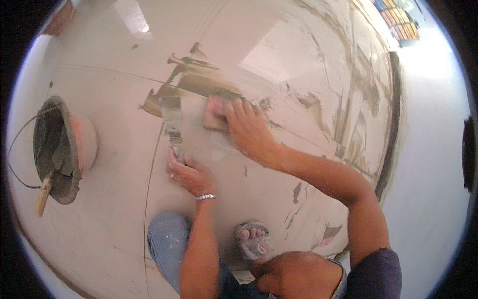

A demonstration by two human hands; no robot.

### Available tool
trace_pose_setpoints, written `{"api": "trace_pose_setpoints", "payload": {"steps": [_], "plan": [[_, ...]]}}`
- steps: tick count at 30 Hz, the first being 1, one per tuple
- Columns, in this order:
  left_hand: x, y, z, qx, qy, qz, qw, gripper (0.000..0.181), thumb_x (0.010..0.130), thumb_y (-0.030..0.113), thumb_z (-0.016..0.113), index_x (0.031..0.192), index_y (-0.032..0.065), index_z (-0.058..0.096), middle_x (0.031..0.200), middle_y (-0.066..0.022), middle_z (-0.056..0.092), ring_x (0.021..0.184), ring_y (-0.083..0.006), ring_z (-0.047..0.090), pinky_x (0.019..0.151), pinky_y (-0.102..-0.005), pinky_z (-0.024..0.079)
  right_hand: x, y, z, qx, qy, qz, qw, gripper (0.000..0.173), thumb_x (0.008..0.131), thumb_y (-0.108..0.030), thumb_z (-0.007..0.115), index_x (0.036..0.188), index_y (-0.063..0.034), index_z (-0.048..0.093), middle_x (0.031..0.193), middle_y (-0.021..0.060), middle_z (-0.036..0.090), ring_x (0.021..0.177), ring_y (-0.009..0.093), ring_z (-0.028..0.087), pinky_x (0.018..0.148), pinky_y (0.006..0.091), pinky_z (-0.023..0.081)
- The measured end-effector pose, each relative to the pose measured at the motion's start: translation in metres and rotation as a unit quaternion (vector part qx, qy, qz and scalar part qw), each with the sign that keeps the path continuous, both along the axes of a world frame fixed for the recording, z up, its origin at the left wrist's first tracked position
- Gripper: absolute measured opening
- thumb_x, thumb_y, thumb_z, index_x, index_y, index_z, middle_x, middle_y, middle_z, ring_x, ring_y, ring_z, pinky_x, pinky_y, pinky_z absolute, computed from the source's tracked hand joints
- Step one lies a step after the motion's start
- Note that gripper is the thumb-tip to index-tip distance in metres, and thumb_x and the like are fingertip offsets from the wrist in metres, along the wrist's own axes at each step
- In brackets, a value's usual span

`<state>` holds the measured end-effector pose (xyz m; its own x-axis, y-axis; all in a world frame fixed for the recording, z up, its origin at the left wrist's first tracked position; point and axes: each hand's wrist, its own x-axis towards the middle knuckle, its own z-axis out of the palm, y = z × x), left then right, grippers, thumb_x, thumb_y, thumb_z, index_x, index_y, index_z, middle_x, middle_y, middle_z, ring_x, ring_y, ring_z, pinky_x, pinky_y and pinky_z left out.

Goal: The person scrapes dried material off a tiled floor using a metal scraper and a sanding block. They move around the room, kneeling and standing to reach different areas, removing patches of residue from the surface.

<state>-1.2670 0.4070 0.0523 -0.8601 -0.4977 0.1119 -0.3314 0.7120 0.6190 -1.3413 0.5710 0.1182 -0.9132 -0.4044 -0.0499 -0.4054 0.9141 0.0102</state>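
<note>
My left hand [191, 172] grips a flat-bladed scraper [173, 119], its wide blade pointing away from me over the tiled floor [123, 157]. Ahead and to the right, my right hand [242, 121] presses a tan block or sponge [214, 121] against the floor; its exact kind is blurred. Wet brown-grey grout [201, 83] is smeared across a tile joint just beyond both hands. On the left a bucket [87, 144] holds grey material, and a wooden handle [44, 196] sticks out over its rim.
Dried smears [317, 106] mark the tiles to the right. A dark gap [388, 127] runs beside the pale wall [418, 130]. Stacked coloured items [400, 22] stand at the far upper right. My sandalled foot [254, 239] is close to my knees.
</note>
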Motion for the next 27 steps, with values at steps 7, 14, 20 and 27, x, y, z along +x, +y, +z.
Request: {"api": "trace_pose_setpoints", "payload": {"steps": [7,14,20,27], "plan": [[0.006,-0.003,-0.004,-0.009,-0.010,0.021,1.000,0.049,0.100,0.023,0.047,0.141,-0.0013,0.035,0.137,-0.0236,0.048,0.124,-0.0456,0.045,0.105,-0.0584,0.031,-0.047,0.009,0.049,-0.106,-0.102,-0.020,0.989,0.045,0.074,-0.010,0.070,0.114,-0.0036,0.051,0.108,0.0164,0.055,0.104,0.035,0.054,0.087,0.0468,0.045],[0.006,-0.001,-0.005,0.006,0.045,0.042,0.998,0.048,0.103,0.025,0.041,0.139,-0.0068,0.033,0.140,-0.0255,0.045,0.123,-0.0468,0.045,0.104,-0.0575,0.032,-0.186,-0.066,0.017,-0.062,-0.006,0.241,0.969,0.031,0.081,-0.007,0.063,0.111,-0.0090,0.057,0.108,0.0047,0.061,0.107,0.025,0.057,0.091,0.0425,0.044],[0.003,-0.003,-0.004,-0.025,0.043,0.014,0.999,0.048,0.104,0.024,0.040,0.139,-0.0071,0.033,0.139,-0.0265,0.045,0.120,-0.0463,0.047,0.102,-0.0549,0.035,-0.149,-0.029,-0.011,-0.078,-0.015,0.247,0.966,0.026,0.081,-0.007,0.061,0.107,-0.0092,0.061,0.107,0.0057,0.064,0.110,0.025,0.057,0.097,0.0444,0.043],[0.004,-0.001,-0.001,-0.005,0.031,0.025,0.999,0.046,0.104,0.022,0.040,0.139,-0.0066,0.033,0.138,-0.0265,0.046,0.119,-0.0438,0.049,0.099,-0.0525,0.037,-0.014,0.094,0.028,-0.043,-0.150,0.140,0.978,0.029,0.081,-0.008,0.061,0.110,-0.0073,0.062,0.113,0.0080,0.064,0.117,0.027,0.054,0.111,0.0463,0.034]]}}
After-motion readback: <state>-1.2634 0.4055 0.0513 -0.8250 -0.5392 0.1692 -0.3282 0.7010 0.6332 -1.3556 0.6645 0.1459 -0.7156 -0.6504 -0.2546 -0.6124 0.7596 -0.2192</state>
